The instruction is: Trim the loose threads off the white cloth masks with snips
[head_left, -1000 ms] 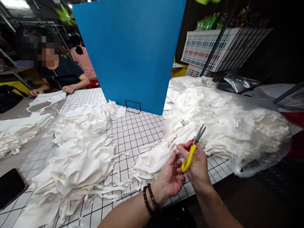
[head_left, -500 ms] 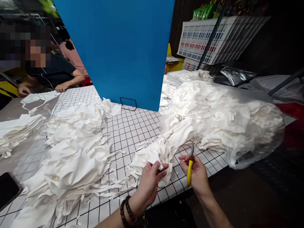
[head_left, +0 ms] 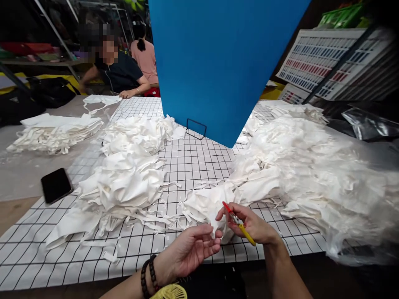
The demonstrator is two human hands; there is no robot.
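My left hand (head_left: 195, 248) is turned palm up at the table's near edge, fingers loosely curled and apart, with nothing visible in it. Just behind its fingertips lies a crumpled white cloth piece with ties (head_left: 205, 203). My right hand (head_left: 249, 224) is closed on a pair of thread snips (head_left: 247, 235) with yellow and red handles and a metal middle. The red end points up and left, over the cloth. Both hands are close together, fingertips nearly meeting.
A heap of white pieces (head_left: 124, 178) lies to the left, a clear bag of more (head_left: 327, 174) to the right. A blue board (head_left: 215, 74) rises behind. A phone (head_left: 56, 185) and a neat stack (head_left: 59, 128) lie far left. A co-worker (head_left: 120, 74) sits across.
The view has swung left. My left hand has let go of the cloth and turned palm up. My right hand has moved closer to it, and the snips are tilted differently.
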